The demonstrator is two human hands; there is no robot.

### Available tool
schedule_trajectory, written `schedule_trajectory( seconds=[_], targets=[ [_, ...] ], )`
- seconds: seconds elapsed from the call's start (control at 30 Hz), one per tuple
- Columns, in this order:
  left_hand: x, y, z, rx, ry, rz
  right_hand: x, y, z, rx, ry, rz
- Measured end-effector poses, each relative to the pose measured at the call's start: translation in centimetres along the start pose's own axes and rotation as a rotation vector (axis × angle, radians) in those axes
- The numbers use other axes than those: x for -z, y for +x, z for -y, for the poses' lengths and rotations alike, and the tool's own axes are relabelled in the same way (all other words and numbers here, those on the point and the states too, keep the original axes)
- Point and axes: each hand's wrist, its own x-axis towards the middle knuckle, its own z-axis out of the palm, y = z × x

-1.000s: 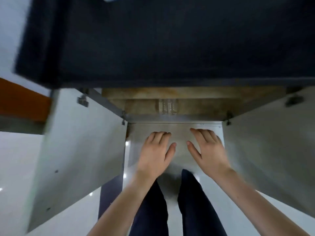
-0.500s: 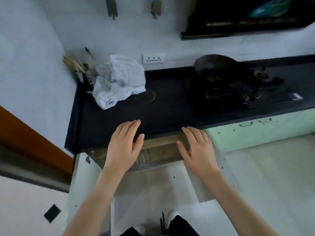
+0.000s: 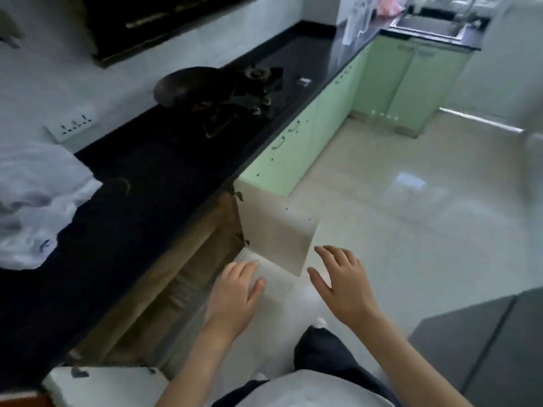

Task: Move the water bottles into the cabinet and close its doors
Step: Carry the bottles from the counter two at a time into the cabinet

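Head view: both hands empty, fingers spread, nothing gripped. Left hand point(image 3: 235, 292) hovers in front of the open cabinet point(image 3: 176, 289) under the black counter point(image 3: 164, 183); right hand point(image 3: 340, 280) is out over the floor point(image 3: 411, 201), just past the free edge of the right door point(image 3: 273, 227). The hands are apart, w/ that door's lower corner between them.

Both doors stand open. Right door swings out from hinges at the cabinet's right edge; left door point(image 3: 102, 386) shows only as a pale slab at the bottom-left corner of the frame. Inside the cabinet a faint ribbed clear shape point(image 3: 182, 286) sits near the front edge, prob. a bottle, too dim & blurred to be sure. No other bottles visible on the counter or floor.

Handling, as a guess: the doors are light, stiff panels on hinges, so they should swing w/ a flat-palm push near the free edge, away from the hinge side. Easy pressure is enough, since a hard shove may bounce them back. Any bottle would likely be thin, smooth plastic & heavy if full, so grip round the ribbed middle, not the cap.

Also on the counter: a white bag point(image 3: 38, 201) at the left edge, a dark pan point(image 3: 191, 86) on the stove further along.
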Motion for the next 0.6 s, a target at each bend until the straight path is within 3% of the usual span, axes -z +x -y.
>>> schedule_trajectory(
  seconds=[0.33,0.6],
  targets=[
    [-4.6,14.0,-14.9,-0.449,-0.056,0.047,7.1,-1.7,-12.9,-0.347,-0.036,-0.297],
    [-16.1,22.0,-24.2,-0.487,-0.059,0.224,7.4,0.6,-26.9,-0.566,-0.021,-0.221]
  ],
)
